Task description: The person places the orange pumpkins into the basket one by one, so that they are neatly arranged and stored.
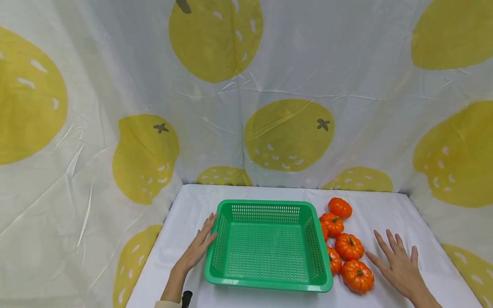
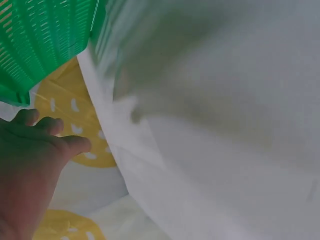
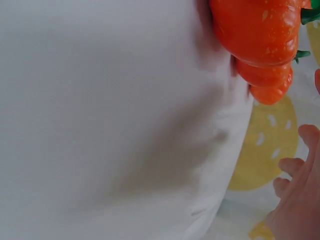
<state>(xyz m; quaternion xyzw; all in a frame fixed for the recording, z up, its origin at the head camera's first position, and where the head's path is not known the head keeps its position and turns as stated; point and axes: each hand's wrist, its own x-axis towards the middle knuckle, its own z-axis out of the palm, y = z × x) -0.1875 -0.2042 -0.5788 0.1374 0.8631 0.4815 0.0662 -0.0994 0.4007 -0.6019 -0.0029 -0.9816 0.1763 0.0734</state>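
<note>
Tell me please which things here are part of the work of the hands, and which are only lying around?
Part of the work:
- green basket, empty, the left hand against its left wall
- small orange pumpkins beside the basket's right wall, the right hand open next to them

Only around:
- white table cover
- lemon-print curtain behind

There are no words, numbers or signs to read here. The green basket (image 1: 268, 246), the pumpkins (image 1: 348, 247) and the lemon cloth (image 1: 289, 134) have none.
</note>
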